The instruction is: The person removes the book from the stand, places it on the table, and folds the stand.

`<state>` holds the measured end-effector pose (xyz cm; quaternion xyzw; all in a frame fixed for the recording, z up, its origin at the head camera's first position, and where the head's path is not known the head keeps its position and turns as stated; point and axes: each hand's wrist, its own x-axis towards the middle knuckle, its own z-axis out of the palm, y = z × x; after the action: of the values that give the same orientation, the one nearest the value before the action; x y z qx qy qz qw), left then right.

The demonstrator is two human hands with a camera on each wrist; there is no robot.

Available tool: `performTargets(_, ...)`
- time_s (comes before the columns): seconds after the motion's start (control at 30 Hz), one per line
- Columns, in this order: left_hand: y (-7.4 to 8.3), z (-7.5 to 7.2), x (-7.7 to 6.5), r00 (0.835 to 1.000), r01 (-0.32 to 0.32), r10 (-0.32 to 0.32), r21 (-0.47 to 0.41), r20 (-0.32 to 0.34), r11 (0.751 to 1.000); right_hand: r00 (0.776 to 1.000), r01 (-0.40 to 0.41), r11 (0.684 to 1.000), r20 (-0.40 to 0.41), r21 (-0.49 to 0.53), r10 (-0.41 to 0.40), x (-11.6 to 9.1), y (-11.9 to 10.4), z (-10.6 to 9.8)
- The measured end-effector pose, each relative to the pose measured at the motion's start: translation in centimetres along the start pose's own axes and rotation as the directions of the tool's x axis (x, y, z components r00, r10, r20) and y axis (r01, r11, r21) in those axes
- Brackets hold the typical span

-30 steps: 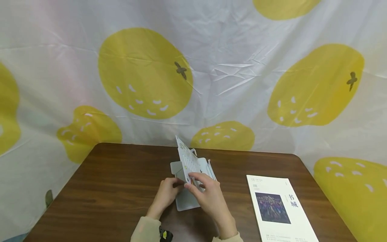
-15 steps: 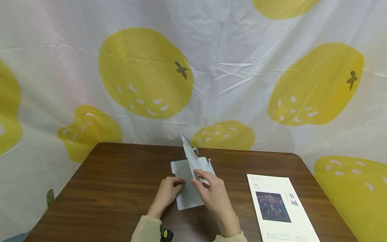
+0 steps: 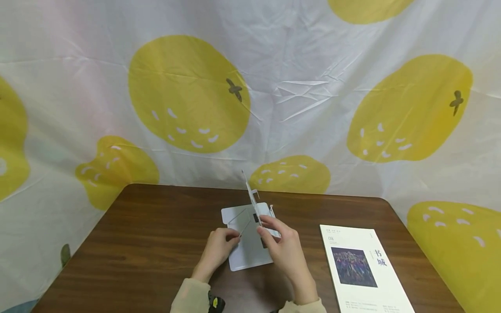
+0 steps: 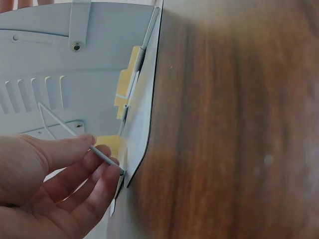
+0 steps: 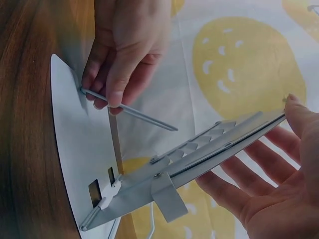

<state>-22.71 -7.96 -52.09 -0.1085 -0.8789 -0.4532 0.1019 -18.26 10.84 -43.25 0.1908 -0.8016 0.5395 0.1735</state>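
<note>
A white metal book stand lies unfolded, its base plate (image 3: 250,254) on the table and its hinged panel (image 3: 251,191) tilted steeply up. My left hand (image 3: 217,250) pinches a bent wire support (image 4: 62,122) between thumb and fingers, at the left side of the base plate. With my right hand (image 3: 287,248) I grip the near edge of the panel, thumb on one face and fingers on the other. Slanted slots (image 5: 189,144) and a small metal clip (image 5: 169,196) show on the panel in the right wrist view.
A white book (image 3: 364,269) with a dark picture on its cover lies to the right on the brown wooden table (image 3: 156,226). Behind the table hangs a white cloth (image 3: 289,113) printed with yellow fruit.
My right hand has swung the panel to the right, from leaning left to nearly edge-on in the head view. More of the base plate shows. My left hand has barely moved.
</note>
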Motion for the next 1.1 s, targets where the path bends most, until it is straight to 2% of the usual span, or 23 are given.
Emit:
performTargets(0.13, 0.3, 0.0, -0.1, 1.000, 0.009, -0.008, 0.026, -0.008, 1.000, 0.999, -0.025, 1.000, -0.023, 0.009, 0.026, 0.1, -0.2, -0.4)
performTargets(0.3, 0.7, 0.0, 0.0, 1.000, -0.004, 0.005, 0.039, -0.027, 0.999, 0.999, -0.028, 0.999, -0.036, 0.044, 0.029, 0.2, 2.2, -0.6)
performTargets(0.43, 1.1, -0.1, 0.0, 0.999, -0.014, 0.016, 0.048, -0.030, 0.999, 0.999, -0.034, 0.998, -0.036, 0.049, 0.036, 0.2, 1.8, -0.8)
performTargets(0.5, 1.3, -0.1, -0.1, 0.999, -0.028, 0.030, 0.064, -0.027, 0.998, 0.999, -0.030, 0.998, -0.037, 0.058, 0.032, 0.2, 0.9, -1.0)
performTargets(0.67, 1.6, -0.2, -0.2, 0.997, -0.076, 0.075, 0.102, 0.015, 0.992, 0.996, -0.065, 0.994, -0.048, 0.088, 0.070, 0.0, 0.0, -1.5)
performTargets(0.8, 1.5, 0.0, -0.4, 0.994, -0.099, 0.093, 0.106, 0.059, 0.989, 0.992, -0.109, 0.990, -0.057, 0.087, 0.115, -0.1, 1.8, -1.4)
performTargets(0.9, 1.5, 0.2, -0.4, 0.991, -0.117, 0.107, 0.118, 0.081, 0.986, 0.991, -0.113, 0.989, -0.059, 0.097, 0.119, -0.2, 2.4, -1.5)
performTargets(1.1, 1.7, 0.4, -0.4, 0.985, -0.139, 0.121, 0.154, 0.119, 0.978, 0.990, -0.120, 0.988, -0.065, 0.099, 0.127, 0.0, -0.1, -2.2)
